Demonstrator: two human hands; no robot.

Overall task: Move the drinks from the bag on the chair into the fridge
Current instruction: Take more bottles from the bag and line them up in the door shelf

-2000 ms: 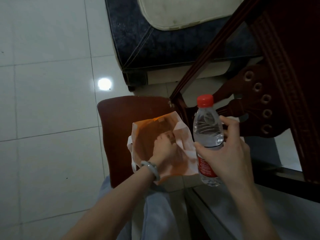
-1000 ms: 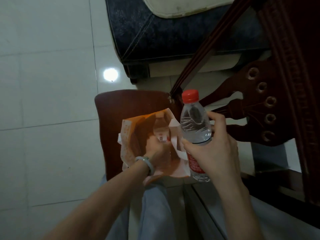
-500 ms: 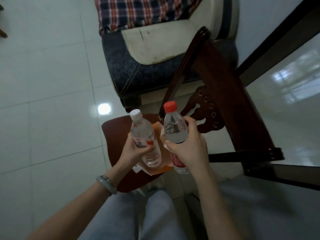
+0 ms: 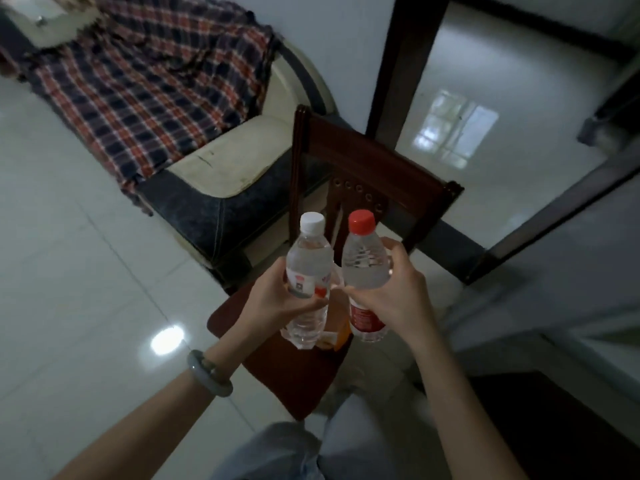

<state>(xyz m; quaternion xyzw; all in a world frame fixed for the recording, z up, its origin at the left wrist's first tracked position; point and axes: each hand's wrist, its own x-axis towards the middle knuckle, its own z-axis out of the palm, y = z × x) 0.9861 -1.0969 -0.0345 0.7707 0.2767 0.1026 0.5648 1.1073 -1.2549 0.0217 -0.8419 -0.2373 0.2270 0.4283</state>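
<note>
My left hand grips a clear water bottle with a white cap, held upright above the chair. My right hand grips a second clear bottle with a red cap and red label, right beside the first. Both bottles hang over the dark red wooden chair. Only a small orange and white piece of the bag shows on the seat below the bottles. No fridge is in view.
A sofa with a plaid blanket stands behind the chair on the left. The glass-topped table with a dark frame lies to the right. Glossy white floor tiles spread out to the left. My legs show at the bottom.
My left hand has pulled the white-capped bottle out of the bag and raised it beside the red-capped one. The view has tilted up, showing the sofa and table.
</note>
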